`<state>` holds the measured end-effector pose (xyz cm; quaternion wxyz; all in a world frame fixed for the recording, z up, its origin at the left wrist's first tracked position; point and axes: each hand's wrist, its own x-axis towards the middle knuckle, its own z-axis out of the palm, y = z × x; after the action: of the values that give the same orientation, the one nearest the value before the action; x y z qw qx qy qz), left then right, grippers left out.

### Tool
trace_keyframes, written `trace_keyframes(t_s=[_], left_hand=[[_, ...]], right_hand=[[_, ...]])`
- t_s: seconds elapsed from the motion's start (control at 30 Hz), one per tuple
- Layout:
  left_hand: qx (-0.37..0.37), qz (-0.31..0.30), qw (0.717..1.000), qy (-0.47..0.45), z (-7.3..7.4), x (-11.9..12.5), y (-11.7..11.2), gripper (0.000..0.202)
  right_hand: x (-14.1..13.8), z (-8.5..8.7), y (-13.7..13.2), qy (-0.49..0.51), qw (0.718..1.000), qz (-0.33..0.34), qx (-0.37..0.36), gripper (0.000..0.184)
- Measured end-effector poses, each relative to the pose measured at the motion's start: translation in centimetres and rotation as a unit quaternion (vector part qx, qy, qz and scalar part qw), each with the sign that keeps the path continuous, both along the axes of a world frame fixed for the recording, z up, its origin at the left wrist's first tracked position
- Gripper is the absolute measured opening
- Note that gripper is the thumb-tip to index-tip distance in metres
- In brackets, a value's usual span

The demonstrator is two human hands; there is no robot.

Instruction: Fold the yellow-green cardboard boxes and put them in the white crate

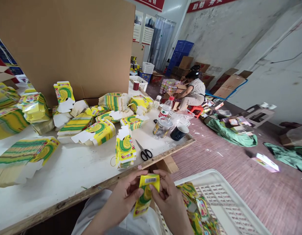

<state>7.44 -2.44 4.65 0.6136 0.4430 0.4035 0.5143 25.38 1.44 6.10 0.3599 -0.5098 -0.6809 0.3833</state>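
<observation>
Curled fingers (pixel 135 196) of left hand (pixel 123 196) and right hand (pixel 169 195) pinch a glossy, rectangular yellow packet (pixel 146 197).

The packet (pixel 146 196) looks glossy, the cardboard panel (pixel 87 49) matt.

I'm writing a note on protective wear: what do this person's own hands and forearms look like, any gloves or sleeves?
The left hand and right hand are both bare, without gloves. No sleeve shows on the visible part of the forearms, and I can make out no watch or bracelet. Pale, whitish-grey clothing shows below them.
</observation>
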Motion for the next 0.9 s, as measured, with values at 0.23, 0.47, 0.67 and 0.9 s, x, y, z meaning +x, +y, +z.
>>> trace_keyframes(t_s=[0.23, 0.47, 0.67, 0.9], left_hand=[[-0.025, 0.018, 0.999, -0.026, -0.5, 0.4, 0.2, 0.043], [-0.059, 0.021, 0.995, -0.083, 0.5, 0.3, 0.4, 0.039], [-0.020, 0.026, 0.999, -0.025, -0.1, 1.5, 0.1, 0.030], [0.225, 0.199, 0.862, 0.408, -0.8, -2.2, 2.1, 0.054]], right_hand=[[-0.5, -2.3, -0.2, -0.022, 0.999, -0.003, 0.024, 0.035], [0.9, -0.5, 0.3, 0.048, 0.998, 0.031, 0.001, 0.031], [0.8, 0.2, -0.2, 0.153, 0.988, -0.007, 0.002, 0.019], [7.3, 1.6, 1.1, -0.150, 0.950, -0.207, 0.181, 0.039]])
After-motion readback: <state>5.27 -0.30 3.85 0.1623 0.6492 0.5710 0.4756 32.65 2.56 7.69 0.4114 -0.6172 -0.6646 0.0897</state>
